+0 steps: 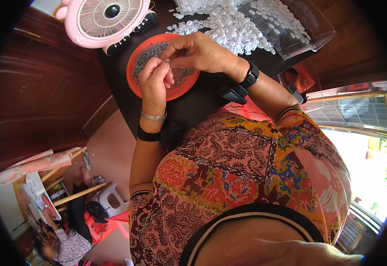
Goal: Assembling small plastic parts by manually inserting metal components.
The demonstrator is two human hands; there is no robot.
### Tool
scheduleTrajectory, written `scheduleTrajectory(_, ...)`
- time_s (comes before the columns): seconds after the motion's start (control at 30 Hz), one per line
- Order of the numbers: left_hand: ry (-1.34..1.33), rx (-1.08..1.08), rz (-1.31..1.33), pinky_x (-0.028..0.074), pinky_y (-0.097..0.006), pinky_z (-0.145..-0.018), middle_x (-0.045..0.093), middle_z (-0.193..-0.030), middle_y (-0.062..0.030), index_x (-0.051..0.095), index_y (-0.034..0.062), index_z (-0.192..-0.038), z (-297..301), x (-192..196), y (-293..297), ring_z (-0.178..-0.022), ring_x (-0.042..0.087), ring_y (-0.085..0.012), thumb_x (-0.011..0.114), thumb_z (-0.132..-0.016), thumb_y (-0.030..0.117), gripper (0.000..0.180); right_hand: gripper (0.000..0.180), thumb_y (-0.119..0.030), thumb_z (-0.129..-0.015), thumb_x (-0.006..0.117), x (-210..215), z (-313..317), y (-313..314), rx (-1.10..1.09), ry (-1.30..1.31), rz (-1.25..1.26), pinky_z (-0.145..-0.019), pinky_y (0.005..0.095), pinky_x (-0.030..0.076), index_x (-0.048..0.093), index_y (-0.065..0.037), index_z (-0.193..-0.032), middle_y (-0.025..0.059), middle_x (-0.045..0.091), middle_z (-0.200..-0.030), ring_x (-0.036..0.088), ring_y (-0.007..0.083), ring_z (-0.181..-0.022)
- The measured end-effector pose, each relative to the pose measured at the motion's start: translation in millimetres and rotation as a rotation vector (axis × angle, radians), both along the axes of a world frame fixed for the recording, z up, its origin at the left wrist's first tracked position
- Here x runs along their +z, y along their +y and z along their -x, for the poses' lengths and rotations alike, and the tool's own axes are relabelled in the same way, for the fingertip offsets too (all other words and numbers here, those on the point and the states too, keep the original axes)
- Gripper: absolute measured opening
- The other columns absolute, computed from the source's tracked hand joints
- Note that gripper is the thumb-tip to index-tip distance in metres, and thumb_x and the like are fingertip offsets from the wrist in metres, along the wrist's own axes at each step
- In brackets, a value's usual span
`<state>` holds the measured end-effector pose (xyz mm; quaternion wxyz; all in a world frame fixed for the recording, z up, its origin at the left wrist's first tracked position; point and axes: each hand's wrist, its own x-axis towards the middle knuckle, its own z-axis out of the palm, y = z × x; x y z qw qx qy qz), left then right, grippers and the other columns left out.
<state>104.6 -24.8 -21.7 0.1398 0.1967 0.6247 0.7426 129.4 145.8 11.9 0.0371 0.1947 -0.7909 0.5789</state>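
Observation:
My left hand [155, 83] and my right hand [200, 53] meet over a round orange plate [178, 91] filled with several small grey metal pieces [147, 55]. Between the fingertips of both hands sits one tiny pale part [167, 61], pinched from both sides. The plate rests on a dark table [198, 104]. Just beyond my right hand lies a heap of small white plastic pieces [231, 29]. Each wrist wears a black band, and the left one also has a silver bangle.
A pink round fan [107, 20] stands at the table's far left corner. A clear plastic bag [291, 24] holds more white pieces at the far right. A red cloth [302, 80] lies right of the table. Another person [67, 241] sits on the floor at lower left near a white stool [109, 199].

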Motion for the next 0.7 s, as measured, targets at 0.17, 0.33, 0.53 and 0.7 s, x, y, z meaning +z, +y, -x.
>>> scheduleTrajectory(0.17, -0.154, -0.135, -0.146, 0.04, -0.023, -0.052, 0.056, -0.069, -0.0049, 0.053, 0.0026, -0.087, 3.9, 2.9, -2.8, -0.058, 0.053, -0.0133, 0.039, -0.093, 0.022, 0.025, 0.011, -0.003, -0.084, 0.065, -5.4, 0.4, 1.2, 0.052, 0.049, 0.108, -0.075, 0.0253, 0.049, 0.066, 0.0, -0.095, 0.0028, 0.065, -0.082, 0.061, 0.0097, -0.08)
scheduleTrajectory(0.33, -0.195, -0.231, -0.21, 0.04, -0.024, -0.053, 0.054, -0.071, -0.0057, 0.051, 0.002, -0.094, 1.7, 3.2, -1.7, -0.06, 0.053, -0.014, 0.038, -0.094, 0.023, 0.025, 0.009, -0.001, -0.085, 0.063, -10.4, 2.5, -1.2, 0.054, -0.039, 0.241, -0.073, 0.0261, 0.051, 0.066, 0.001, -0.094, 0.0025, 0.065, -0.081, 0.062, 0.0115, -0.078)
scheduleTrajectory(0.53, -0.22, -0.19, -0.306, 0.039, -0.024, -0.053, 0.05, -0.07, -0.0032, 0.051, 0.0039, -0.092, 6.3, -2.4, -3.0, -0.059, 0.051, -0.0134, 0.04, -0.095, 0.024, 0.023, 0.012, -0.005, -0.082, 0.068, -6.9, -1.5, -11.9, -0.098, 0.104, 0.08, -0.07, 0.0258, 0.052, 0.066, -0.001, -0.093, 0.004, 0.064, -0.085, 0.063, 0.0127, -0.078)
scheduleTrajectory(0.7, -0.209, -0.085, -0.335, 0.039, -0.023, -0.052, 0.05, -0.07, -0.0018, 0.053, 0.0053, -0.089, 4.3, 1.4, -3.4, -0.059, 0.051, -0.0118, 0.043, -0.094, 0.022, 0.02, 0.018, -0.009, -0.078, 0.071, -1.7, -2.9, -18.9, -0.223, 0.372, -0.187, -0.071, 0.0281, 0.052, 0.067, -0.004, -0.094, 0.0057, 0.062, -0.091, 0.064, 0.0163, -0.081)
